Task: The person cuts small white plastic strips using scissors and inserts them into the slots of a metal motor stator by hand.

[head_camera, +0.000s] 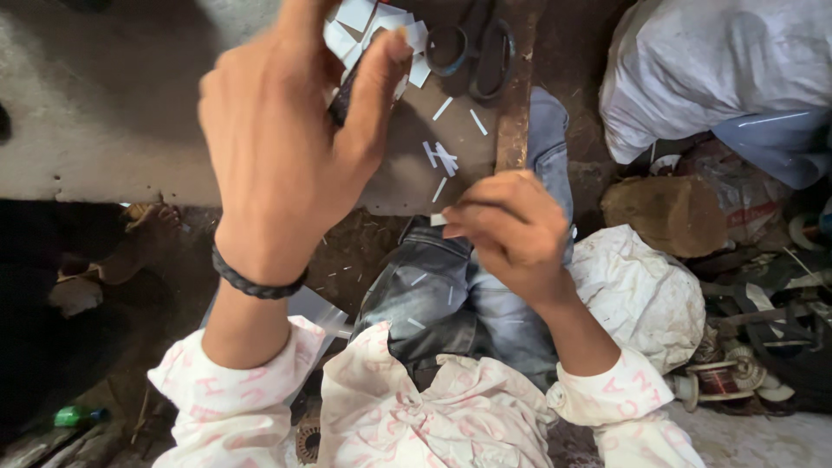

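Left hand (277, 147) raised over board (407, 173), fingers curled, thumb pressed on dark object (344, 94) beside white paper pieces (373, 26). Right hand (511, 230) at board's near edge, fingertips pinched on small white strip (438, 219). Scissors (475, 48) lay near board's far edge.

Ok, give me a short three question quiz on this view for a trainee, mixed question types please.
1. True or false: the scissors are in the right hand.
2. Which wrist wears the dark braided band? A) left B) right C) neither
3. Fill in: small white strips lie on a brown ____ across the lap.

Key:
1. False; they lie at the far end of the board, untouched.
2. A, the left hand side.
3. Board.

The left hand pinches a dark small item I cannot identify; the right hand pinches a white strip at the board's near edge.
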